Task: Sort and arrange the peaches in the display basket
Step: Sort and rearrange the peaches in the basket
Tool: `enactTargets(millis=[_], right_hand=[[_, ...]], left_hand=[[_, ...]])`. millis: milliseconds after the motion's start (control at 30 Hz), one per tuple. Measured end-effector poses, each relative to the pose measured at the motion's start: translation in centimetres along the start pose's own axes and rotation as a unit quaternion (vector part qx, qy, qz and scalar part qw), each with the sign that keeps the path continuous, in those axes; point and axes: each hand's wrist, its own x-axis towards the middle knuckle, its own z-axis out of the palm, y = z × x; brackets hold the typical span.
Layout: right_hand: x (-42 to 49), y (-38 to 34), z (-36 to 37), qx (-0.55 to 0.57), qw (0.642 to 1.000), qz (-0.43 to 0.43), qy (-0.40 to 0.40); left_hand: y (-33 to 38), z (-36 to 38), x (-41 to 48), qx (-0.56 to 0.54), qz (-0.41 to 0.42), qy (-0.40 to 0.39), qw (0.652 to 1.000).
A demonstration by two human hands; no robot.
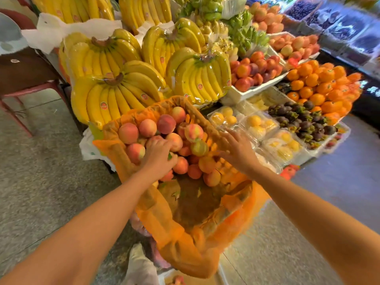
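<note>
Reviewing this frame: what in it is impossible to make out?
All in the head view:
1. Left hand: its back covers the fingertips, so whether it grips any of the peaches is unclear.
2. Right hand: motion blur hides whether it touches the basket rim.
3. Lower peaches: buried under the top layer.
4. Stickers on the bananas: too small to read.
5. Packs at top right: blurred, contents unclear.

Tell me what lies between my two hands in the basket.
Peaches piled in the basket fill the gap between left hand and right hand, as the head view shows.
</note>
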Motion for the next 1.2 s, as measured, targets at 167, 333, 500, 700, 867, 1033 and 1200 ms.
enactTargets(millis=[167,333,500,700,867,1033,1200], right_hand=[[-1.8,1.8,0.4,0.089,0.976,0.108,-0.17],[-1.8,1.8,0.4,0.121,0.977,0.099,-0.148],[-1.9,2.1,0.5,0.109,0.981,0.092,-0.13],[-1.8,2.2,0.5,0.131,0.979,0.091,-0.129],[-1.9,2.2,0.3,0.139,0.982,0.092,-0.093],[-2.1,1.2,-0.3,0.104,0.995,-0.001,0.01],[-3.2,-3.1,0.0,0.117,0.993,0.024,-0.025]], left_hand=[[3.1,3.5,1.2,0.006,0.139,-0.101,0.985],[4.3,6.4,2.6,0.113,0.195,-0.117,0.967],[4.8,7.9,3.6,0.228,0.238,-0.118,0.937],[4.2,8.3,5.2,0.268,0.254,-0.131,0.92],[3.5,8.0,5.4,0.276,0.268,-0.125,0.915],[3.6,7.4,4.9,0.274,0.247,-0.126,0.921],[3.6,6.7,4.6,0.287,0.26,-0.147,0.91]])
